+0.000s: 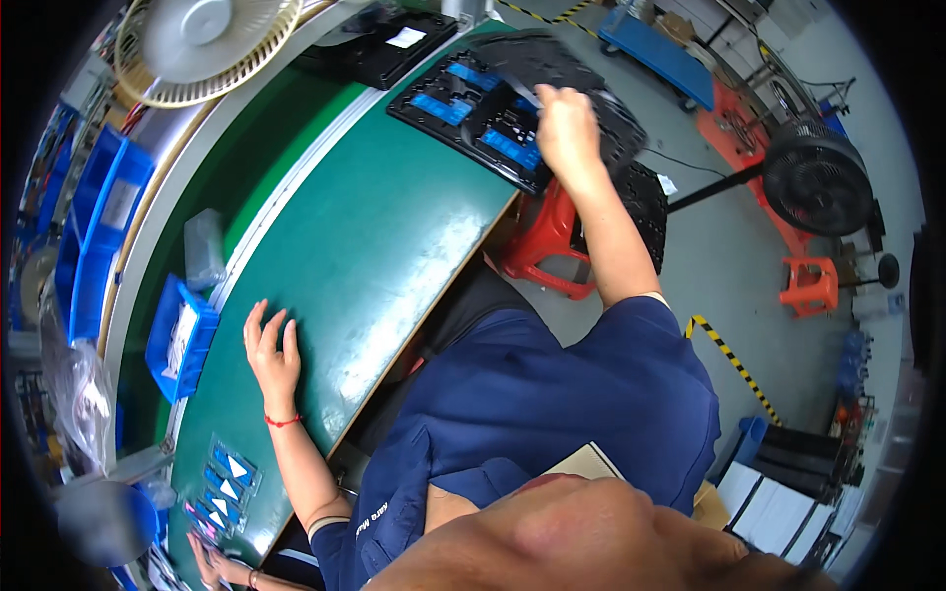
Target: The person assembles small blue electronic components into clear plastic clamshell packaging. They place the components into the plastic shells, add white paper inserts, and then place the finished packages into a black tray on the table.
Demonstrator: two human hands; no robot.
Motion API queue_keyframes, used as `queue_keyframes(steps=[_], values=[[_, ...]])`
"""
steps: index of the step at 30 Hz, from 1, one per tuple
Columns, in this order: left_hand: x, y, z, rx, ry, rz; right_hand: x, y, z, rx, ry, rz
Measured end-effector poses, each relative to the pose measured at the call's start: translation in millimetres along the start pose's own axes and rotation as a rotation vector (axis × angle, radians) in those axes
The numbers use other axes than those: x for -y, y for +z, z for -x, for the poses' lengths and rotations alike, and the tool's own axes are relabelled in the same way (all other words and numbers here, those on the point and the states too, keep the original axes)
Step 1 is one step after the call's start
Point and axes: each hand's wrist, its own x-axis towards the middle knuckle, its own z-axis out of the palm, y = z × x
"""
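At the far end of the green table, my right hand (569,130) is closed at a dark panel (562,67), which is blurred by motion and tilted. Under and beside it lies a black tray-like housing (473,138) with several blue rectangular parts (511,150) in it. Which edge of the panel my fingers hold is partly hidden. My left hand (271,355), with a red cord at its wrist, is over the nearer part of the table, fingers apart and holding nothing. A blue bin (183,338) with pale contents stands just left of it.
Another person's hand (205,565) is at the lower left, near several clear packets with blue parts (225,483). A clear plastic container (204,248) stands by the table's rail. Beyond the table are a red stool (547,246), a black fan (817,177) and a blue cart (655,59).
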Motion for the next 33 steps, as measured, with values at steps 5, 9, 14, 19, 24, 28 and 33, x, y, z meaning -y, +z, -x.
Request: queue_keyframes(steps=[5,9,14,19,24,28,33], values=[[1,7,1,0.051,-0.088,0.058,-136,60,74,0.081,0.524,0.343],[1,9,-3,0.063,-0.11,0.071,-173,133,161,0.192,0.713,0.413],[4,12,0,0.062,-0.14,0.085,-175,171,198,0.276,0.737,0.424],[4,11,6,-0.014,-0.108,0.057,-161,167,179,0.455,0.882,0.29],[-2,10,-4,-0.047,-0.115,0.139,-164,109,163,0.699,0.903,0.323],[-12,13,-7,-0.206,-0.299,0.321,-130,76,84,-0.268,0.599,0.348],[-46,34,-32,-0.297,-0.462,0.715,129,34,-41,-0.232,0.01,-0.652]])
